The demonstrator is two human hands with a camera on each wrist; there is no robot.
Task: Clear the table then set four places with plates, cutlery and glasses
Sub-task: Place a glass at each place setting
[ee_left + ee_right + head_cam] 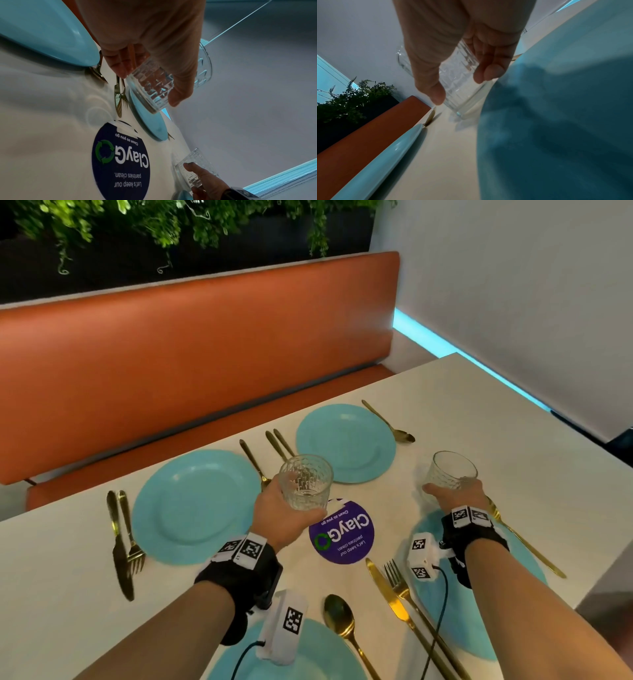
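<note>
My left hand (287,508) grips a patterned clear glass (306,482), lifted above the white table (479,412) between the two far blue plates (195,505) (346,443). In the left wrist view the fingers (120,67) and thumb wrap this glass (154,97). My right hand (455,494) grips a second glass (452,470) at the far edge of the near right plate (479,604). In the right wrist view that glass (462,97) stands low, its base at or just over the table beside the plate (556,121). A fourth plate (308,659) lies near left.
Gold cutlery flanks each plate: a knife and fork (120,542), a spoon (253,460), a near spoon (342,621), another knife and fork (397,594). A purple round sticker (342,532) marks the table's middle. An orange bench (171,364) runs behind; a wall stands at right.
</note>
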